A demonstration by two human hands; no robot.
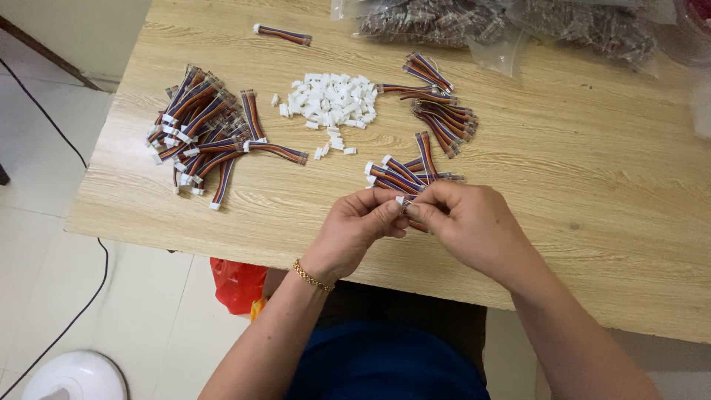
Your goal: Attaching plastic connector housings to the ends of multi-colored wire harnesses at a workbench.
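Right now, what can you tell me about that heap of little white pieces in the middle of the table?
The heap of white pieces looks like small plastic connector housings, blocky and alike, piled loosely on the wooden table. A few strays trail toward the person. Multicoloured wire bundles lie on either side; some at its right edge seem to touch it. No hand touches it.

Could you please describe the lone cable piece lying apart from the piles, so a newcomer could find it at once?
Start at the wooden table and find the heap of white connectors near its middle. Look up and left toward the far edge: the single short multicoloured cable lies there alone, unlike the big cable pile, which is heaped together.
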